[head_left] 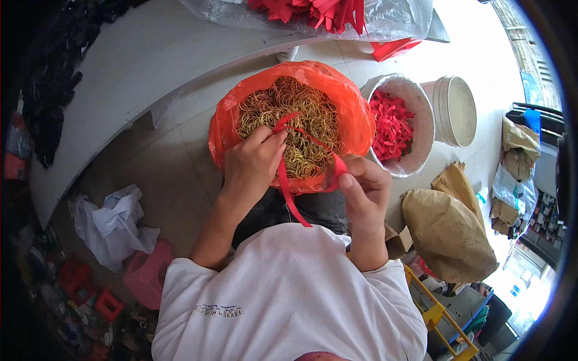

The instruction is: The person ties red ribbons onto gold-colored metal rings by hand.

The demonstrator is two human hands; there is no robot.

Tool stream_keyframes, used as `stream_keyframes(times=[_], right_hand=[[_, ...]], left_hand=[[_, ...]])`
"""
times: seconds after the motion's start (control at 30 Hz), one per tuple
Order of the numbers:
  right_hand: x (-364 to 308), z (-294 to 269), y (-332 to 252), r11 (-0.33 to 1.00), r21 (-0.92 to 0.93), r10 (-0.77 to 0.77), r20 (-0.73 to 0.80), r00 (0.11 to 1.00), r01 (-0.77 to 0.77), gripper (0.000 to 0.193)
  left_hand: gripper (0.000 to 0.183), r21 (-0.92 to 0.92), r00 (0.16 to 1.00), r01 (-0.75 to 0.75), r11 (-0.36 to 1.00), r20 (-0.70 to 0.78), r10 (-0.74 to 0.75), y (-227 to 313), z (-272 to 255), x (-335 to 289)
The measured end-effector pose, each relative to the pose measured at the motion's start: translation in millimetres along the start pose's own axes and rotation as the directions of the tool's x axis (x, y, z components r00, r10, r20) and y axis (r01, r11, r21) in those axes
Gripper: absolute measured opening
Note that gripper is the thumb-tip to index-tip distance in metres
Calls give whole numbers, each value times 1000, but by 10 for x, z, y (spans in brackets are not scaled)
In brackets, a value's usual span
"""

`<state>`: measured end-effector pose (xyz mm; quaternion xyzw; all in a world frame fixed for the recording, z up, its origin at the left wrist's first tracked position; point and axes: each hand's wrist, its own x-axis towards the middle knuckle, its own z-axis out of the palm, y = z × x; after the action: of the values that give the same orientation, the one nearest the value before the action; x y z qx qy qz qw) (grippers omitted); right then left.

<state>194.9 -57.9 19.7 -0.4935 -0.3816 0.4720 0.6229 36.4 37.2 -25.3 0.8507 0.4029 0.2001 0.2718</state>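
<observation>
A red ribbon [288,186] runs between both of my hands, just over an orange plastic bag [226,120] filled with several small gold metal rings [301,114]. My left hand [253,168] pinches the ribbon's upper part at the bag's near edge, and one end hangs down toward my lap. My right hand [364,192] holds the ribbon's other part between thumb and fingers, at the bag's right rim. A ring on the ribbon cannot be made out.
A lined bucket [421,120] of red ribbon pieces stands right of the bag, with an empty white bucket [457,111] beyond. Brown paper sacks [448,231] lie at right. A grey table [132,66] with bagged red strips [325,12] curves across the top. A pink stool [147,274] sits lower left.
</observation>
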Motion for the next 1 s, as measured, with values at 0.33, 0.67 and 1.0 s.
stream_keyframes(times=[0.33,0.67,1.0], right_hand=[[-22,65,-312,913,338,-261,52,964,229,27],[-3,404,-11,987,49,138,231,963,-154,13],[-318,153,401,991,13,132,104,986,-134,15]], left_hand=[[12,56,998,61,997,-4,-61,-126,31,4],[22,-741,986,-151,654,-164,41,239,-333,-57],[24,-945,832,-90,314,-245,-498,-48,-491,59]])
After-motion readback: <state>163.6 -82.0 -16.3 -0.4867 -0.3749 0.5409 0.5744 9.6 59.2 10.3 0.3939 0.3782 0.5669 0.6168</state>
